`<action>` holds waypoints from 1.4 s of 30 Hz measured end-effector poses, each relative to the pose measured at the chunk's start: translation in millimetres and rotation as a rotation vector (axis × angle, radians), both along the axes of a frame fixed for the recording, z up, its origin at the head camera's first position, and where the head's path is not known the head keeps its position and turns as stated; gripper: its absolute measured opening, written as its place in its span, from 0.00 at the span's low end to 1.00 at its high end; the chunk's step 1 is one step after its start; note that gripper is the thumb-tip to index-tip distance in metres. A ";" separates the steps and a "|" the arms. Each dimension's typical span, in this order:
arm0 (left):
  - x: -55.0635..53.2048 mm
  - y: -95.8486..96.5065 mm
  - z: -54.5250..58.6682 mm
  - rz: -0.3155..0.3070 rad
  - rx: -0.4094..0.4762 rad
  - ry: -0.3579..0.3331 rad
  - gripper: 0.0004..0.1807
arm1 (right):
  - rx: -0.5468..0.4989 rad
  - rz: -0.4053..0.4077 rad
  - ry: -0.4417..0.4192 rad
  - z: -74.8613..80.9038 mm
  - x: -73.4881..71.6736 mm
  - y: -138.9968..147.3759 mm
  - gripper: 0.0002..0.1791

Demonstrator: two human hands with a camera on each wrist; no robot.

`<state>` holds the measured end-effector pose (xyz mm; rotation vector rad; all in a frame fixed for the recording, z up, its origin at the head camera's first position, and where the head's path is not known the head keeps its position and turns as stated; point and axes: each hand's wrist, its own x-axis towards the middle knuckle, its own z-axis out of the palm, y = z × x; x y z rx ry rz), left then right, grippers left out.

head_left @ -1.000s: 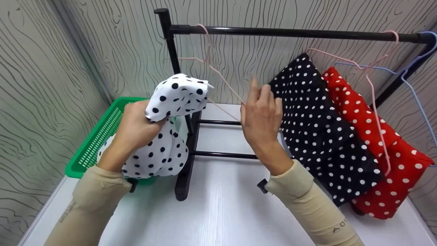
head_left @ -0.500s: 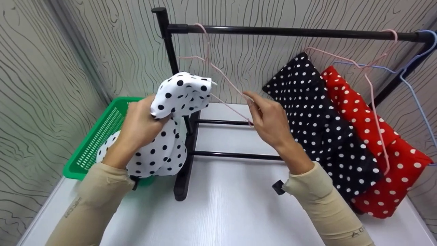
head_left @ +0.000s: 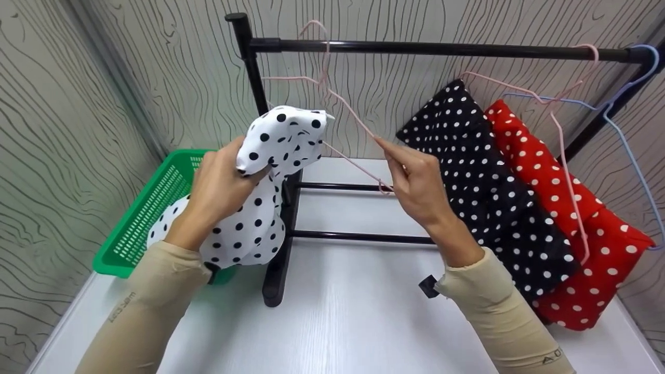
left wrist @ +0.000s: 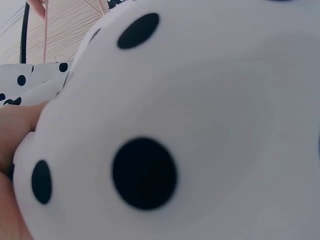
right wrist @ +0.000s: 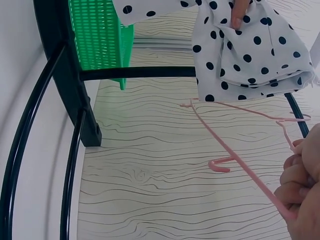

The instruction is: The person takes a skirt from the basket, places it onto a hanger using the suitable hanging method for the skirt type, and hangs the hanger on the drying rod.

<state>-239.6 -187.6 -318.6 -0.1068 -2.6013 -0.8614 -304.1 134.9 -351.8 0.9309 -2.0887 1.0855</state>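
Observation:
My left hand (head_left: 221, 182) grips a bunched white cloth with black dots (head_left: 288, 137), its gathered top sticking up above the fist and the rest hanging by the basket. That cloth (left wrist: 225, 110) fills most of the left wrist view. With my right hand (head_left: 418, 184) I hold a pink clothes hanger (head_left: 358, 119) by its right corner. Its hook arches a little above the rack's black rail (head_left: 436, 48), near the left end. In the right wrist view, my fingers (right wrist: 295, 185) curl round the hanger's end, and its left part passes behind the cloth.
A green basket (head_left: 117, 257) stands at left, partly behind my left arm. On the right, a black cloth with white dots (head_left: 467, 171) and a red dotted cloth (head_left: 608, 265) hang with a pink hanger and a blue hanger (head_left: 631, 150). The rack's lower bars cross the white table (head_left: 343, 306).
My right hand has gone from raised fingers beside the hanger to gripping its corner. The hanger's hook has risen above the rail. My left hand, with the white cloth, has shifted slightly right.

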 end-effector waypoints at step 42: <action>-12.6 40.6 0.7 -0.092 -0.162 -0.104 0.20 | -0.174 -0.081 0.043 -55.8 69.4 28.6 0.22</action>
